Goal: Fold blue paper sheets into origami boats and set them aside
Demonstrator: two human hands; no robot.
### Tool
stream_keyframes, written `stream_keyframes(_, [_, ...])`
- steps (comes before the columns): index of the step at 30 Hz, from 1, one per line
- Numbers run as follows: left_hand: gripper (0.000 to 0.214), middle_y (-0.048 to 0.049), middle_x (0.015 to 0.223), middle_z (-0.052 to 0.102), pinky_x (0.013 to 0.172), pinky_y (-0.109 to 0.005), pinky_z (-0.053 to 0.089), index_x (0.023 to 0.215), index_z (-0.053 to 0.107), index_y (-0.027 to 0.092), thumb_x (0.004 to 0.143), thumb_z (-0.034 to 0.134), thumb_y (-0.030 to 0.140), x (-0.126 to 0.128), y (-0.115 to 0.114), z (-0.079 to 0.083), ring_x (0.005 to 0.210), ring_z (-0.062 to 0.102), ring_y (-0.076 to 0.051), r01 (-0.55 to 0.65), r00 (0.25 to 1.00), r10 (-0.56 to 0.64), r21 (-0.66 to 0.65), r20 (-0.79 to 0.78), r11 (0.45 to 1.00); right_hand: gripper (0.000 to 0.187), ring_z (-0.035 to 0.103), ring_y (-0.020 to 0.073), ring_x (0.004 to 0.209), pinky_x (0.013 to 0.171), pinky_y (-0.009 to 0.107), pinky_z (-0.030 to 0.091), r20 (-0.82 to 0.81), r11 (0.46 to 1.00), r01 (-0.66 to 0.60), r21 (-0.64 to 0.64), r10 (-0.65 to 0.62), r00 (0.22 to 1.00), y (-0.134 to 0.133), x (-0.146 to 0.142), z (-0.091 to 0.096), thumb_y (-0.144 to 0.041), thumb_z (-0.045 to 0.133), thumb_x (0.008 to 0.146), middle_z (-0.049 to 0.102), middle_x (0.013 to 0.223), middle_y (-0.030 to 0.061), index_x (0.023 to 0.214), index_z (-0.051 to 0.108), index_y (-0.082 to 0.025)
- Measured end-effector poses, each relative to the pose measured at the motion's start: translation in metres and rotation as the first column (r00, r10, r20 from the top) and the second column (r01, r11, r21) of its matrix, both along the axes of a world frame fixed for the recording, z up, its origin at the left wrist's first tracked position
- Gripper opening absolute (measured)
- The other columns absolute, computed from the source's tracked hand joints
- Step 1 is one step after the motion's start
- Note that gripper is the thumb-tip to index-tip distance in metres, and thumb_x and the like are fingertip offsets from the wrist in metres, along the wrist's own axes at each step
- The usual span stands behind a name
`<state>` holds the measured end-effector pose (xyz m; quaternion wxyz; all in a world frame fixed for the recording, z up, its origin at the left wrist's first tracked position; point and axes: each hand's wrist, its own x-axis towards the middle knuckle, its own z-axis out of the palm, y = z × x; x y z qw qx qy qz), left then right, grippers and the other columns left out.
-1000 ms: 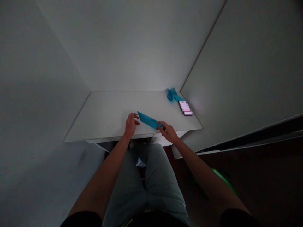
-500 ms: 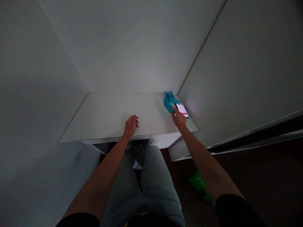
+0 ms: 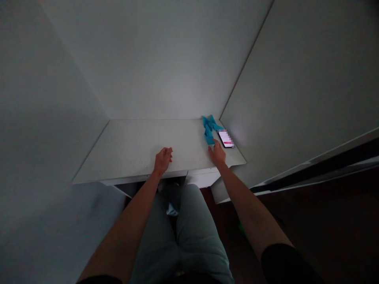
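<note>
Hands: Your left hand [image 3: 162, 161] is lying on the white table [image 3: 127, 150] near the front edge. Its fingers are curling in a little, and it is holding nothing.
Other hand: Your right hand [image 3: 217, 154] is on the table too, more to the right. Its fingers are open a little and it is holding nothing. They are reaching very close to the paper, but you cannot tell if they are touching it.
Paper: The folded blue paper [image 3: 209, 129] is lying at the back of the table, near the corner, just past your right fingers.
Phone: The black phone [image 3: 226, 139] is lying flat just to the right of the paper. Its bright screen is blurred, so you cannot read it.
Below: Your gray pants [image 3: 177, 236] are showing under the table's front edge.
Around: White walls [image 3: 160, 59] are standing behind the table and on both sides, and a dark floor [image 3: 310, 225] is showing on the right.
</note>
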<state>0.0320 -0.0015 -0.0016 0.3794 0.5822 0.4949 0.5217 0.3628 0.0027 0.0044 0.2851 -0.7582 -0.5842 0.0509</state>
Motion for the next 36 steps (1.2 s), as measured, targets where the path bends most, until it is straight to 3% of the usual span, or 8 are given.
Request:
stream_keyframes(5, [0.050,0.0000,0.070,0.067,0.059,-0.029,0.049,0.089,0.070,0.021,0.098,0.059,0.069,-0.002,0.000,-0.001,0.057,0.063,-0.015,0.012,1.000,-0.012,-0.019,-0.019,1.000,0.052,0.071,0.0289,0.097,0.085,0.039,0.056,-0.167,0.994,0.025,0.102,-0.008,0.986,0.003,0.004,-0.008,-0.035,0.055,0.101,0.076,0.117,0.0129,0.149,0.058,-0.017])
stream_keyframes(9, [0.049,-0.0001,0.070,0.067,0.060,-0.029,0.049,0.088,0.070,0.021,0.097,0.059,0.068,-0.002,0.000,0.001,0.057,0.063,-0.015,0.003,1.000,-0.003,-0.016,-0.024,1.000,0.044,0.069,0.0250,0.089,0.089,0.040,0.057,-0.187,0.990,-0.013,0.138,0.039,0.982,0.005,0.008,-0.009,-0.034,0.051,0.102,0.076,0.125,0.0150,0.141,0.063,-0.016])
stream_keyframes(14, [0.047,-0.0006,0.069,0.067,0.059,-0.029,0.049,0.086,0.070,0.022,0.097,0.060,0.067,0.000,-0.001,0.004,0.057,0.063,-0.016,0.003,0.999,-0.003,-0.003,-0.032,1.000,0.043,0.067,0.0208,0.081,0.085,0.038,0.058,-0.096,0.978,-0.174,0.114,0.185,0.978,0.001,0.004,-0.009,-0.035,0.054,0.106,0.074,0.138,0.0126,0.144,0.065,-0.021])
stream_keyframes(21, [0.046,-0.0008,0.068,0.067,0.058,-0.029,0.051,0.085,0.071,0.022,0.096,0.062,0.066,0.000,-0.001,0.003,0.056,0.063,-0.016,0.014,1.000,-0.015,-0.006,-0.024,1.000,0.045,0.073,0.0255,0.103,0.083,0.037,0.060,0.026,0.976,-0.209,0.061,0.208,0.978,-0.001,0.001,-0.005,-0.036,0.056,0.109,0.070,0.144,0.0116,0.152,0.064,-0.025])
stream_keyframes(28, [0.047,-0.0008,0.068,0.067,0.058,-0.029,0.051,0.083,0.070,0.022,0.094,0.064,0.067,0.001,-0.002,0.005,0.057,0.063,-0.016,0.013,0.999,-0.014,-0.015,-0.033,1.000,0.056,0.073,0.0294,0.113,0.079,0.037,0.059,0.016,0.984,-0.174,0.046,0.174,0.985,-0.003,-0.003,0.000,-0.037,0.056,0.108,0.065,0.149,0.0156,0.162,0.052,-0.022])
stream_keyframes(33, [0.049,-0.0003,0.067,0.066,0.057,-0.029,0.051,0.082,0.068,0.023,0.089,0.066,0.071,0.002,-0.002,0.006,0.057,0.062,-0.016,0.024,0.999,-0.025,-0.025,-0.039,0.999,0.056,0.071,0.0252,0.094,0.073,0.036,0.057,-0.055,0.980,-0.160,0.116,0.167,0.984,-0.006,-0.002,-0.001,-0.034,0.059,0.101,0.067,0.136,0.0146,0.155,0.053,-0.020])
stream_keyframes(36, [0.047,-0.0003,0.067,0.066,0.057,-0.030,0.052,0.082,0.069,0.023,0.089,0.067,0.070,0.003,-0.004,0.008,0.057,0.063,-0.017,0.028,0.999,-0.029,-0.022,-0.034,0.999,0.047,0.061,0.0193,0.075,0.073,0.037,0.057,-0.158,0.949,-0.174,0.262,0.220,0.963,-0.011,-0.010,0.004,-0.037,0.058,0.101,0.066,0.124,0.0120,0.144,0.060,-0.019])
